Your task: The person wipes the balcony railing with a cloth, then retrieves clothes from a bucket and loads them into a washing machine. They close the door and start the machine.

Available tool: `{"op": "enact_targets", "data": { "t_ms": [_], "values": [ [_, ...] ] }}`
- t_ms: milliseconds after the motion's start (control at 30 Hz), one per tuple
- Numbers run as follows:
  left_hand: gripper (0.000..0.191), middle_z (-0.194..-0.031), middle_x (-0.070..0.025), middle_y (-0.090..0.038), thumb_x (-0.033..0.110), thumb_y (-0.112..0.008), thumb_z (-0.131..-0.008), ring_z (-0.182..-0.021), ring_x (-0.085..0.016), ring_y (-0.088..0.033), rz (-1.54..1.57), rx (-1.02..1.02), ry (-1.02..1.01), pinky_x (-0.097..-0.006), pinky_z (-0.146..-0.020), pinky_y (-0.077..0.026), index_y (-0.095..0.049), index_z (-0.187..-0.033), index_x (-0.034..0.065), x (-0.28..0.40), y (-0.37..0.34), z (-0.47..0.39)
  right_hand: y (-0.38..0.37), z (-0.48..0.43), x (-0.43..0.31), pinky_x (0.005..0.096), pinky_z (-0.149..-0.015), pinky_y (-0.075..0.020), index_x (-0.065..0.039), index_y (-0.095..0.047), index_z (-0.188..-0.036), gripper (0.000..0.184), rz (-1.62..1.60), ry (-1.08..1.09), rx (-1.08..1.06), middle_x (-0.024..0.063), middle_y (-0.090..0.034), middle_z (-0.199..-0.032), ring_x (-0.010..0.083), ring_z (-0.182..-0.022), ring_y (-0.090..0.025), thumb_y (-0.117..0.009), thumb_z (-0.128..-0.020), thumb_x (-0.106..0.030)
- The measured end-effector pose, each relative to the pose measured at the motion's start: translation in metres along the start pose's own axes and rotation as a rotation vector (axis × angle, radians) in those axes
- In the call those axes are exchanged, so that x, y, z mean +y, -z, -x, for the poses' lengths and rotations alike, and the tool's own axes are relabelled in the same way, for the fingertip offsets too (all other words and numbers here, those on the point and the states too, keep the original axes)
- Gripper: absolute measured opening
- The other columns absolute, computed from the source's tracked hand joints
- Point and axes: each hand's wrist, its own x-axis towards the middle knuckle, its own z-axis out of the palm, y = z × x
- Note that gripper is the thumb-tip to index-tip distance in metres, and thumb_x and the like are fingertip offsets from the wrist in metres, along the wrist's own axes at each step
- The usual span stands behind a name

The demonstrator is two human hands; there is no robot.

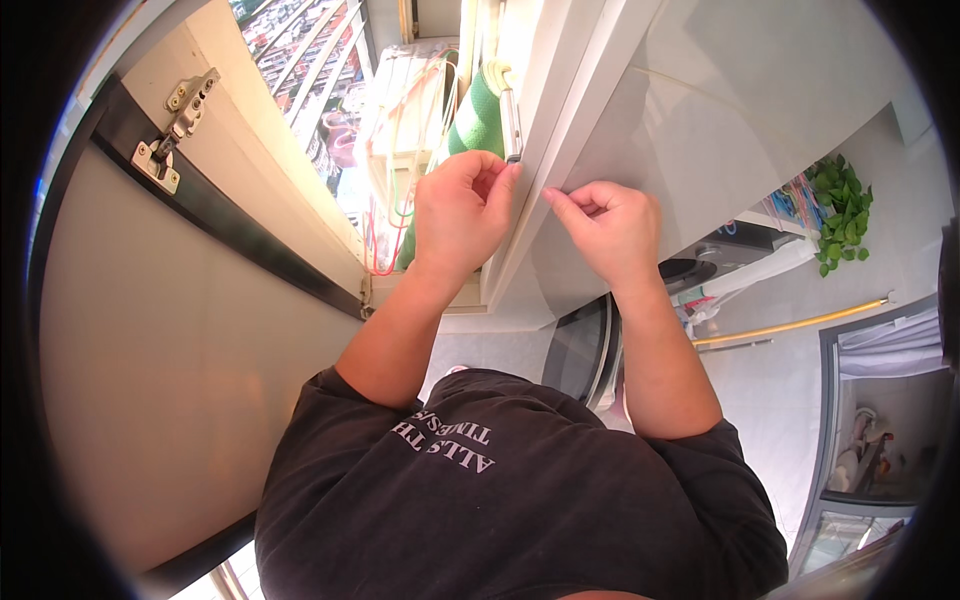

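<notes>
My left hand (466, 214) is raised in front of an open cabinet, its thumb and fingertips drawn together. Right at those fingertips is the dark lower end of a slim silver metal rod (511, 126); whether I grip it or only touch it is unclear. To the right, the thumb and index finger of my right hand (619, 232) meet in a pinch beside a long white frame edge (574, 139). Anything between those fingertips is too small to make out. Behind the rod stands a rolled green textured mat (480, 116).
An open cabinet door (195, 360) with a metal hinge (174, 131) fills the left side. Inside are a whitish box (409, 105) and pink and green wire hangers (386, 247). At right are a yellow pole (787, 322), a leafy plant (844, 214) and a round dark appliance door (581, 349).
</notes>
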Motion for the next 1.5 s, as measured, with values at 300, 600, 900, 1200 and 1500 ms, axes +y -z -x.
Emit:
{"op": "enact_targets", "data": {
  "t_ms": [300,600,900,1200,1500],
  "values": [
    [0.014,-0.067,-0.0135,-0.061,0.011,-0.068,-0.085,-0.056,-0.025,-0.06,-0.192,-0.071,-0.156,-0.0343,-0.053,-0.047,-0.064,-0.077,-0.0007,-0.004,0.0,-0.001,0.0,0.0,0.0,0.0304,-0.047,-0.0462,-0.009,-0.071,-0.063,0.028,0.013,0.007,0.005,0.0042,-0.064,-0.054,0.0191,-0.046,-0.061,-0.077,-0.075,-0.033],
    [0.017,-0.067,-0.01,-0.064,0.016,-0.069,-0.085,-0.056,-0.017,-0.059,0.062,-0.307,0.197,-0.0296,-0.053,-0.044,-0.067,-0.079,0.0006,-0.009,0.014,-0.006,0.003,-0.002,-0.001,0.0299,-0.047,-0.0466,-0.009,-0.072,-0.064,0.028,0.04,-0.005,-0.021,0.0042,-0.064,-0.054,0.0185,-0.047,-0.062,-0.077,-0.075,-0.034],
    [0.015,-0.063,-0.0066,-0.061,0.011,-0.072,-0.082,-0.053,-0.013,-0.055,0.022,-0.134,-0.065,-0.027,-0.048,-0.041,-0.063,-0.075,0.0019,-0.023,0.005,-0.01,0.004,-0.004,-0.001,0.0286,-0.047,-0.0463,-0.008,-0.071,-0.064,0.028,0.013,0.006,-0.042,0.0048,-0.064,-0.053,0.0179,-0.045,-0.061,-0.077,-0.075,-0.032],
    [0.02,-0.068,-0.0092,-0.055,0.002,-0.069,-0.082,-0.052,-0.018,-0.052,-0.006,0.022,-0.288,-0.0279,-0.048,-0.042,-0.051,-0.074,0.0022,-0.039,-0.015,0.0,0.007,-0.005,0.0,0.0257,-0.044,-0.043,-0.002,-0.068,-0.061,0.026,-0.011,0.049,-0.04,0.0074,-0.062,-0.051,0.0133,-0.043,-0.056,-0.082,-0.072,-0.022],
    [0.018,-0.083,-0.0113,-0.06,-0.001,-0.069,-0.08,-0.054,-0.012,-0.05,0.145,-0.013,-0.224,-0.025,-0.052,-0.042,-0.052,-0.075,0.0016,-0.041,-0.016,-0.003,0.007,-0.008,0.004,0.0243,-0.044,-0.0421,0.001,-0.066,-0.059,0.027,-0.026,0.105,-0.045,0.0084,-0.061,-0.05,0.0111,-0.042,-0.054,-0.084,-0.07,-0.015]
  ]
}}
